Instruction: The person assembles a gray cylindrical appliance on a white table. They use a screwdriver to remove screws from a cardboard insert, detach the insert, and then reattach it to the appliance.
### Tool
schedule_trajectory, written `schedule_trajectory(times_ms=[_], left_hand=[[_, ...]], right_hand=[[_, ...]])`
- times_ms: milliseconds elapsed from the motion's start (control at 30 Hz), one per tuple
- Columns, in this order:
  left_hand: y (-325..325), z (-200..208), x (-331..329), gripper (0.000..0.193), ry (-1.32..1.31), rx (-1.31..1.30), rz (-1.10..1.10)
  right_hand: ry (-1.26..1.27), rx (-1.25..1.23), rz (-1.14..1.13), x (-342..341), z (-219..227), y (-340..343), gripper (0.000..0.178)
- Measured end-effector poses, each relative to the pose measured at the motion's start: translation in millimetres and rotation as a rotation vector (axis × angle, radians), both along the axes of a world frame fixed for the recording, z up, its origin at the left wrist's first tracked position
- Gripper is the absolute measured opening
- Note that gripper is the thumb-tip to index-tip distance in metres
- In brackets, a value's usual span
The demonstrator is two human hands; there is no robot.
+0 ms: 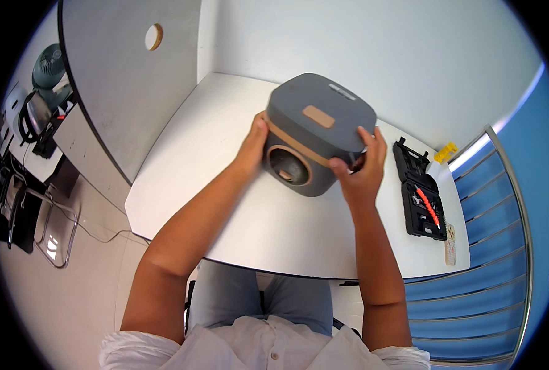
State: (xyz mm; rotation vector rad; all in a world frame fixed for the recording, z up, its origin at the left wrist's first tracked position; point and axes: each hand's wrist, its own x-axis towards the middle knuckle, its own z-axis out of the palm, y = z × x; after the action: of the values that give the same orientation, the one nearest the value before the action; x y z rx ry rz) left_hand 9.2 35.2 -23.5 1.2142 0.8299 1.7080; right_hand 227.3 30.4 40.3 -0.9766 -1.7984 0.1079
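Observation:
A boxy dark grey device, by its look a projector (293,126), is between my hands over the white table. It has copper trim, a copper panel on top and a round dark window low on the side nearest me. It sits turned and tilted; whether its base touches the table I cannot tell. My left hand (251,145) presses against its left side, the fingers mostly hidden behind it. At the right near corner, my right hand (364,169) grips it with the thumb on the near side and fingers over the top edge.
On the right of the white table (188,179) lie an open black tool case (419,191) with an orange-red tool (427,206), a pale remote control (450,246) and a yellow item (446,152). A metal railing (521,234) runs beyond. A grey partition (126,80) borders the left.

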Motion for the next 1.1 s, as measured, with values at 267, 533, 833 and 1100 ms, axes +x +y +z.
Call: schedule_trajectory(times_ms=[267,533,833,1100], left_hand=[[43.9,-3.6,-74.3,0.086,-0.241,-0.222,0.104],[9.5,-2.8,-53.7,0.081,0.012,-0.071,0.256],[14.3,-15.3,-41.7,0.068,-0.351,-0.098,0.211],[11.4,9.7,-48.6,0.083,-0.15,-0.203,0.128]], right_hand=[[0.238,-0.138,0.217,9.6,8.2,-20.8,0.032],[-0.465,-0.423,-0.284,102.5,-66.5,62.4,0.05],[-0.7,-0.397,-0.385,89.6,-60.2,61.8,0.038],[0.499,-0.571,0.56,5.4,21.5,52.6,0.062]])
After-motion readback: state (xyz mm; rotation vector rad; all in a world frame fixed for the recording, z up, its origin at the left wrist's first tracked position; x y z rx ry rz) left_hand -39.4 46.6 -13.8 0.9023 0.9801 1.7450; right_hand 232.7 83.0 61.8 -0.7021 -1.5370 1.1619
